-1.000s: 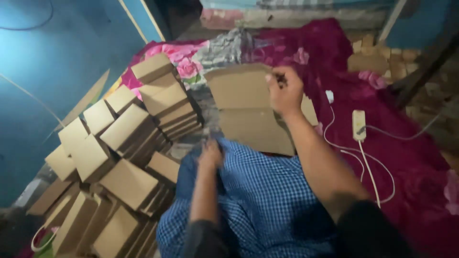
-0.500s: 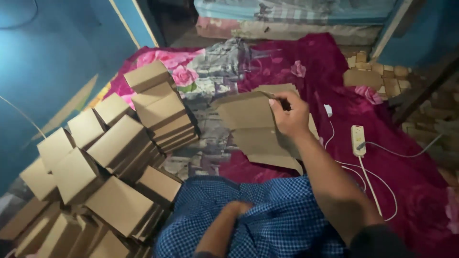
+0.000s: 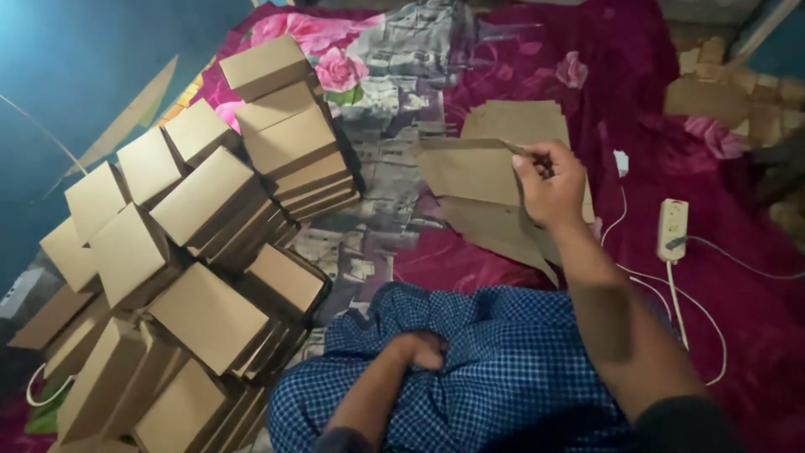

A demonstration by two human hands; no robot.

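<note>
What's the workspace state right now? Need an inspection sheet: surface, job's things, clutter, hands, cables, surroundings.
Surface: dark red flowered cloth spread under everything.
Job's things: flat cardboard blank lifted off a small pile of blanks; folded cardboard boxes stacked and heaped at the left.
Clutter: loose cardboard scraps at the top right; grey printed sheet on the cloth.
Hands: right hand pinches the top edge of the blank; left hand rests on the blue checked lap, holding nothing.
Cables: white power strip with white cords trailing over the cloth at the right.
Surroundings: blue wall at the left; dim light.
</note>
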